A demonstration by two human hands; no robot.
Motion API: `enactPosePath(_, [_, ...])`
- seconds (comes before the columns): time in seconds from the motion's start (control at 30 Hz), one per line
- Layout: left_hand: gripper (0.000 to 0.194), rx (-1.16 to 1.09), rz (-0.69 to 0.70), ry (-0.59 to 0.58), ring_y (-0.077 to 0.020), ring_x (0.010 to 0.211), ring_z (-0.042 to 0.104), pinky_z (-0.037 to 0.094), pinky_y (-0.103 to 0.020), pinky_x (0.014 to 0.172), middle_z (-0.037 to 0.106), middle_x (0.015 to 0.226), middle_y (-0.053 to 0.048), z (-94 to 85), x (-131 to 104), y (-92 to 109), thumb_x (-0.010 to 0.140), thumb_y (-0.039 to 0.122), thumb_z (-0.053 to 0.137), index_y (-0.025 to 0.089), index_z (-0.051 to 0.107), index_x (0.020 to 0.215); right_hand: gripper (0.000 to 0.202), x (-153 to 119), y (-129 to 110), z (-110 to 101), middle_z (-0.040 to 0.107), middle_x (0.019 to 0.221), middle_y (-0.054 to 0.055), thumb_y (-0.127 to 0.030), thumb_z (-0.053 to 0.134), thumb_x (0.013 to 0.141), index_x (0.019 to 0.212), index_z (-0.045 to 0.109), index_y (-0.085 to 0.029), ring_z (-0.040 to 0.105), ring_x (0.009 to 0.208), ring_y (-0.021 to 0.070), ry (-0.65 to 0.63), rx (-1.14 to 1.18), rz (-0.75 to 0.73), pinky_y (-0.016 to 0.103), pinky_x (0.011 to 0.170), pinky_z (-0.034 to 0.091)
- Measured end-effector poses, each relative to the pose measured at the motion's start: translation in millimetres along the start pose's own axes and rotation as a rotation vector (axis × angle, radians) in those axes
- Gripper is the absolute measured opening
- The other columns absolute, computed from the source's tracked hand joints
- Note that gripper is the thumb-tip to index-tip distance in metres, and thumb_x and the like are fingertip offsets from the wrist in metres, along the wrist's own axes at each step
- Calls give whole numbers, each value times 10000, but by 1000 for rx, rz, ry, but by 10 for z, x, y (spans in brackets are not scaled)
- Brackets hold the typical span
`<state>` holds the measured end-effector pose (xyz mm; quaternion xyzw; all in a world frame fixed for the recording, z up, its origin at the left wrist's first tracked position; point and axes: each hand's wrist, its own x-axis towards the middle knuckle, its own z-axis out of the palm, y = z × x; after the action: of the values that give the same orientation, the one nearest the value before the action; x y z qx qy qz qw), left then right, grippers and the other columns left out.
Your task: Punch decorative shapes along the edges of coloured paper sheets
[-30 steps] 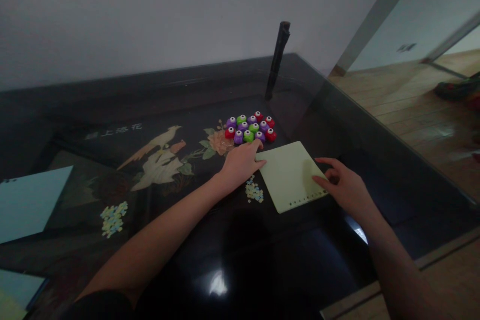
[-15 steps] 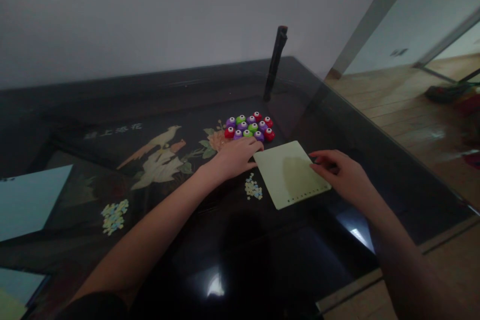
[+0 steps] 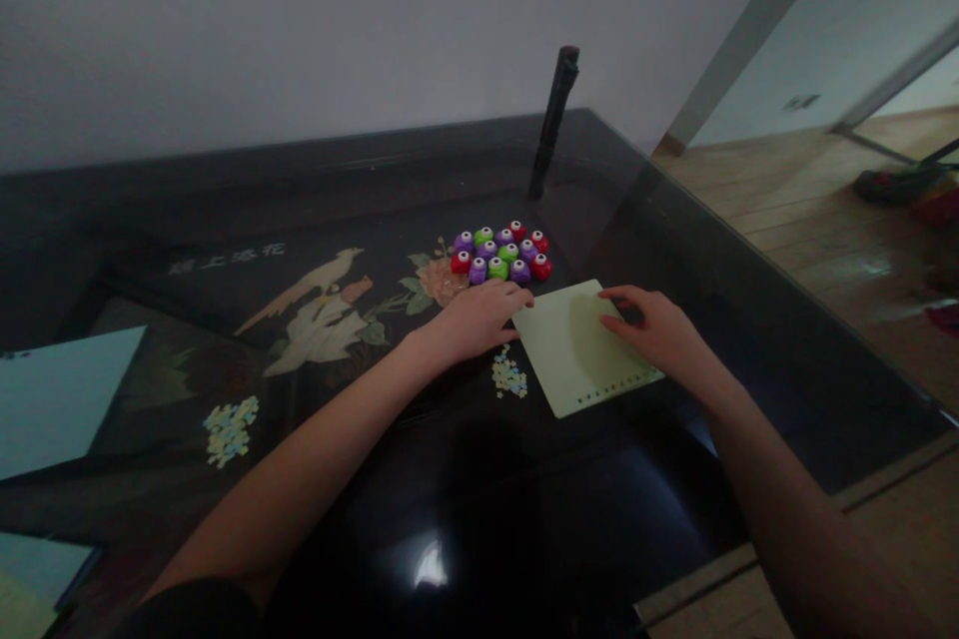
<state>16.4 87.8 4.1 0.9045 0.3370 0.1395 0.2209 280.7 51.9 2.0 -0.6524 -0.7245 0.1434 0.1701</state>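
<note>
A pale yellow-green sheet of paper (image 3: pixel 558 344) with a row of punched holes along its near edge lies on the dark glass-topped table. My left hand (image 3: pixel 483 318) rests at its left edge, thumb and fingers apart, fingertips at the far left corner. Over the right part of the sheet is my right hand (image 3: pixel 650 324), thumb and forefinger spread with a gap between them; whether they touch the paper I cannot tell. Just beyond my left hand sit several purple, green and red eyeball-topped toys (image 3: pixel 498 255). Close below that hand lies a small pile of star-shaped pieces (image 3: pixel 510 374).
Another pile of small star pieces (image 3: pixel 231 431) lies to the left. Pale blue sheets (image 3: pixel 67 399) are at the far left. A dark upright stick-like object (image 3: pixel 552 125) stands near the wall. The table's right edge (image 3: pixel 786 285) borders a wooden floor.
My right hand has moved left from the sheet's right edge to over the paper, and its thumb and forefinger have parted. My left hand has stayed nearly in place.
</note>
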Motion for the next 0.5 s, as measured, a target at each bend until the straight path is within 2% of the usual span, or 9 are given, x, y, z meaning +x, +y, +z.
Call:
enactPosePath(0.1, [337, 24, -5, -14, -256, 1055, 532, 411, -376, 902, 619, 1122, -93, -16, 3, 27, 760, 158, 658, 176, 576, 1086, 350, 5, 26, 11, 674, 974, 120, -300, 594, 761, 1076, 656, -161, 608, 873, 277, 5, 33, -32, 424, 708, 513])
enactPosePath(0.3, [348, 121, -6, -68, -240, 1106, 518, 413, -369, 947, 593, 1190, -100, -46, -16, 57, 821, 214, 622, 147, 539, 1152, 387, -78, 132, -123, 575, 1225, 137, -309, 602, 772, 1137, 611, -179, 618, 975, 268, -66, 121, -94, 398, 703, 568])
enactPosePath(0.4, [370, 89, -30, -48, -235, 1128, 513, 405, -366, 970, 584, 1216, -98, -30, -24, 64, 850, 279, 596, 150, 516, 1187, 489, -202, 211, -235, 478, 1366, 152, -334, 667, 743, 1204, 591, -191, 526, 1180, 321, -147, 30, -191, 449, 829, 552])
enactPosePath(0.5, [380, 71, -44, -4, -236, 1134, 508, 397, -366, 982, 579, 1225, -111, 27, -12, 81, 866, 291, 573, 130, 507, 1204, 580, -359, 272, -289, 453, 1415, 140, -351, 724, 708, 1250, 573, -210, 466, 1253, 334, -208, -64, -356, 530, 988, 444])
